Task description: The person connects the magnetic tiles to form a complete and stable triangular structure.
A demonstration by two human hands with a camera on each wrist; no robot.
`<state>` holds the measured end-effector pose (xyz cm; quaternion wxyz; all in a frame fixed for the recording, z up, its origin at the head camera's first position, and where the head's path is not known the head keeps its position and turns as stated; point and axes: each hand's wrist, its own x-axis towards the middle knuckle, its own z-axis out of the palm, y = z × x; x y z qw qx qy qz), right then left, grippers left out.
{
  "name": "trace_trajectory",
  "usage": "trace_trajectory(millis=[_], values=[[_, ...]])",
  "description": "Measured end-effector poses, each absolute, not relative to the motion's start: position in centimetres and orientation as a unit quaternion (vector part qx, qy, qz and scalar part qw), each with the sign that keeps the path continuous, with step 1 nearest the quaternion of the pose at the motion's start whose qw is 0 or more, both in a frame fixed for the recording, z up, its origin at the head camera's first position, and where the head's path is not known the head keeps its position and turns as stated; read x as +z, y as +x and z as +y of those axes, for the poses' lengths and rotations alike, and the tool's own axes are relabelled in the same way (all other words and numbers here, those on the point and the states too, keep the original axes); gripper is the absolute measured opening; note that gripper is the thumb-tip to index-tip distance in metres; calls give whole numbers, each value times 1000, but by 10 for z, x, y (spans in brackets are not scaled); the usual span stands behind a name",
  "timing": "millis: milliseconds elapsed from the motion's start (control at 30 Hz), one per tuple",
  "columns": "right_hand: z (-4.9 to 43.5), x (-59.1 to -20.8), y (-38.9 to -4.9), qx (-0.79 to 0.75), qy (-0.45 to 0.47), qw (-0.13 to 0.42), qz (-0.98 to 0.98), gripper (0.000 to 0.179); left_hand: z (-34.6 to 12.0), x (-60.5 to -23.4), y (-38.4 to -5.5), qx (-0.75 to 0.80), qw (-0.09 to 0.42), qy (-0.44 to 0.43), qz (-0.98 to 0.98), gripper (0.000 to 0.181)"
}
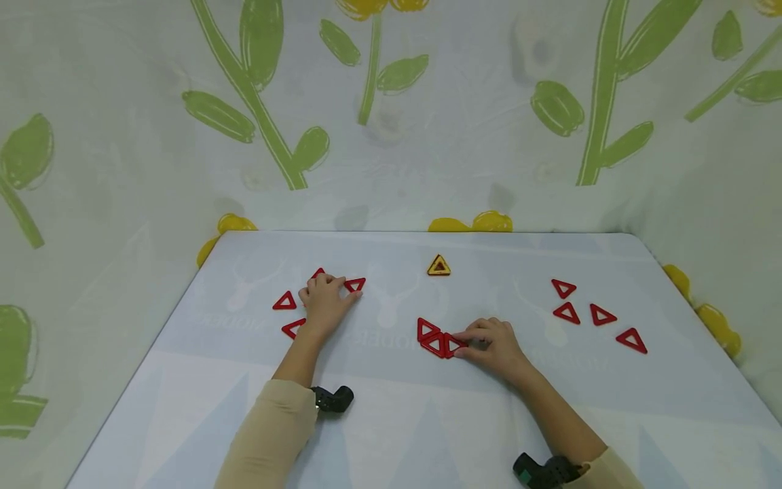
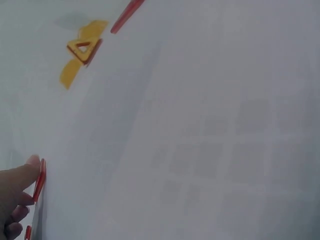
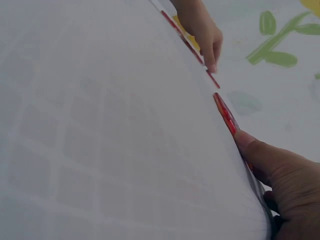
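Observation:
Near the middle of the table, my right hand (image 1: 496, 350) pinches a red triangle frame (image 1: 451, 345) between thumb and fingers. That piece lies against two more red triangle frames (image 1: 432, 344), edges close together. Farther left, my left hand (image 1: 325, 303) holds another red triangle frame (image 1: 354, 284) by thumb and index finger. The left wrist view shows the thumb and a finger of my left hand (image 2: 17, 192) at the edges of this red piece (image 2: 40, 180). Around that hand lie several red triangles (image 1: 284, 301), one partly covered by the fingers.
A yellow triangle (image 1: 438, 265) with a dark centre sits toward the table's back edge. Several loose red triangles (image 1: 567, 312) are spread on the right side. The white table (image 1: 391, 407) meets a wall covering (image 1: 427, 170) printed with green leaves and yellow flowers.

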<state>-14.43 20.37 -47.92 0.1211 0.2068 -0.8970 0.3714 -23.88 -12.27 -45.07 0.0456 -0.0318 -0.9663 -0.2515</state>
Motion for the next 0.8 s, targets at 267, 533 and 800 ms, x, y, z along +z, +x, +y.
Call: trace_trajectory(millis=[267, 533, 800], values=[[203, -479, -145, 365, 210, 127, -898, 26, -120, -448, -236, -225, 52, -18, -973, 54], [202, -478, -144, 360, 201, 121, -903, 25, -119, -449, -231, -228, 39, -41, -972, 53], [201, -478, -144, 362, 202, 119, -902, 25, -116, -454, -221, -247, 35, -71, -966, 52]])
